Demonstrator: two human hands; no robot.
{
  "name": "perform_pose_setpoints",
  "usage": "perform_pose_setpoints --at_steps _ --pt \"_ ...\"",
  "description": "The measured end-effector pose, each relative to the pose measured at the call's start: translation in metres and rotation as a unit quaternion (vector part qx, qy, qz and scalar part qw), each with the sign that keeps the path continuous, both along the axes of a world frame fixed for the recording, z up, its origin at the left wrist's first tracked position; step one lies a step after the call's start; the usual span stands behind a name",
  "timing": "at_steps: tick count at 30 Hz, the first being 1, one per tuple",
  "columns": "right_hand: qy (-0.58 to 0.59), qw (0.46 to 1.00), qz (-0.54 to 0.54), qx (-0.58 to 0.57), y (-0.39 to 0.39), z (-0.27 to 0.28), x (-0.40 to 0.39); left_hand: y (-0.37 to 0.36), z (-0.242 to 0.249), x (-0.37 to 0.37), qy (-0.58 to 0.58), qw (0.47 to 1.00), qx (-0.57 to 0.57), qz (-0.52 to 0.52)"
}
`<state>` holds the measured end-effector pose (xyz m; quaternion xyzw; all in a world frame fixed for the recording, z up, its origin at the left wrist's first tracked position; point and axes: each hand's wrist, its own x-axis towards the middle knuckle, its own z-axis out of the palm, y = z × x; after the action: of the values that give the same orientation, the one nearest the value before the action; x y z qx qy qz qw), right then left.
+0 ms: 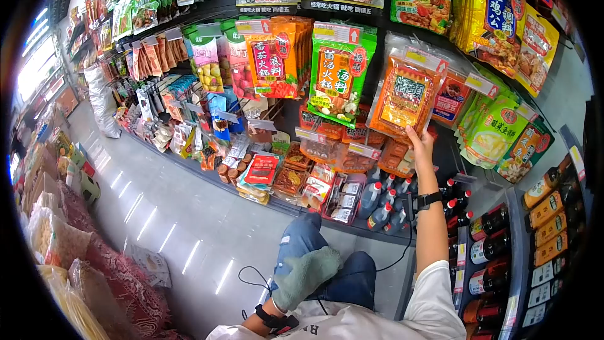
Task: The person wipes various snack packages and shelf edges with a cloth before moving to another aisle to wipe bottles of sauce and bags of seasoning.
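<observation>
My right hand (421, 146) reaches up to the rack and pinches the lower edge of an orange seasoning packet (408, 96). The thumb lies on its front, and the other fingers are partly hidden behind it. The packet hangs beneath a price tag, in front of more clear-edged packets. Low over my knees is my left hand (306, 279), covered by a fuzzy grey-green cloth (308, 271) that hides its fingers. Just left of the orange packet hangs a green soup seasoning packet (343, 75).
Hanging seasoning bags, among them yellow ones (494, 9), surround the packet. Below stand red-capped bottles (371, 200) and boxed goods (345, 198). A shelf of dark bottles (489, 245) is close on the right. Bagged goods (60, 233) line the left, across the shiny floor (182, 214).
</observation>
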<state>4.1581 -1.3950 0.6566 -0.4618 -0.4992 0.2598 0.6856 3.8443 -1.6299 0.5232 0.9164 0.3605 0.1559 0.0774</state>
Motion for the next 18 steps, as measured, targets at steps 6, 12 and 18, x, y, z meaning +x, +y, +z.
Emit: perform_pose_setpoints --at_steps 6,12,18 --pt "-0.018 0.999 0.005 -0.034 -0.009 0.005 0.010 0.016 -0.038 0.015 -0.067 0.995 -0.054 -0.048" --pt "-0.125 0.991 -0.052 -0.013 -0.011 -0.004 0.020 0.007 -0.062 0.015 -0.152 0.977 -0.146 -0.017" --pt "-0.229 0.963 -0.105 0.099 -0.091 0.050 -0.009 -0.014 -0.002 0.017 -0.547 0.587 -0.594 -0.061"
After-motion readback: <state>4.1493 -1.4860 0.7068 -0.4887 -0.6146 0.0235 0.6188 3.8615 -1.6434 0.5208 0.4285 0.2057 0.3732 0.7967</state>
